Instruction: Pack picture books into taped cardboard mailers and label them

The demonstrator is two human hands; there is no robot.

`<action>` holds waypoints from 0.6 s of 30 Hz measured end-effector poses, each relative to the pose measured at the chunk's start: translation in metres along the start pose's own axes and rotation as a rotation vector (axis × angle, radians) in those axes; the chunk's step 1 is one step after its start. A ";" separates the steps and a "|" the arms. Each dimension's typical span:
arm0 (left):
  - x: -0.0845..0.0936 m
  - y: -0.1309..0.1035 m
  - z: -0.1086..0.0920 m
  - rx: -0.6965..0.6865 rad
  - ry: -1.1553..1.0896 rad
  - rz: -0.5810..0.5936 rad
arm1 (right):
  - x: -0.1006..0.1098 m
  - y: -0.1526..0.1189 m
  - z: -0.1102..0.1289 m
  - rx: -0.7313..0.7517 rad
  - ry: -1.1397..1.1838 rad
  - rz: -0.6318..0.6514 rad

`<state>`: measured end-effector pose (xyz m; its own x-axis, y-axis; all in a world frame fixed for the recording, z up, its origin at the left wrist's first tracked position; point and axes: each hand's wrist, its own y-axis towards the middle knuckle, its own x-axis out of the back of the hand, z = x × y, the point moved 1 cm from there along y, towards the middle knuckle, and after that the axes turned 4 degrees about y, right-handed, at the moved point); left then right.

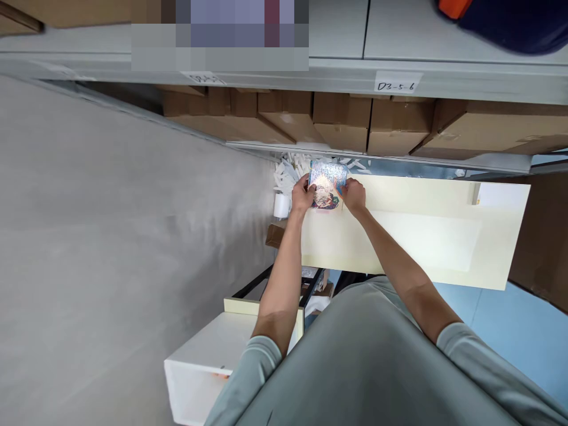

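A shiny, colourful rectangular sheet or packet with a printed picture is held up between my two hands, over the left end of a cream tabletop. My left hand grips its left edge, thumb on the front. On the opposite side my right hand pinches the right edge, where a bit of blue shows by the fingers. Whether it is a single card or a flat packet I cannot tell.
Cardboard boxes line the shelf beyond the table. White scraps lie heaped behind its left end, near a white roll. A white bin stands at lower left. A small white box sits at the table's right.
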<state>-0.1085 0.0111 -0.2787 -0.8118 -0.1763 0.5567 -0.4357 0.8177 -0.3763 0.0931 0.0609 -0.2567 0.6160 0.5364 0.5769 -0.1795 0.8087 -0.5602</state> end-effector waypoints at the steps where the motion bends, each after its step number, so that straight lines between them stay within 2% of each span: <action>1: 0.001 0.005 -0.006 -0.012 -0.038 0.008 | 0.003 0.003 -0.004 -0.005 0.057 -0.023; 4: 0.000 0.010 -0.031 -0.116 -0.118 0.053 | 0.014 0.007 -0.020 0.010 0.302 -0.114; 6: -0.002 0.003 -0.053 -0.233 -0.144 0.082 | 0.023 0.005 -0.032 0.079 0.516 -0.160; 9: -0.010 -0.022 -0.089 -0.360 -0.149 0.104 | 0.044 -0.008 -0.050 0.224 0.762 -0.182; 12: -0.023 -0.056 -0.117 -0.414 -0.189 0.144 | 0.075 -0.036 -0.072 0.288 0.830 -0.195; 15: -0.044 -0.095 -0.126 -0.393 -0.255 0.166 | 0.109 -0.079 -0.100 0.271 0.829 -0.233; 18: -0.078 -0.137 -0.115 -0.278 -0.313 0.232 | 0.134 -0.128 -0.136 0.231 0.821 -0.303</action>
<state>0.0593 -0.0235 -0.1853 -0.9720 -0.0930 0.2158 -0.1429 0.9630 -0.2287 0.3025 -0.0037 -0.1887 0.9994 0.0228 0.0246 -0.0154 0.9631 -0.2686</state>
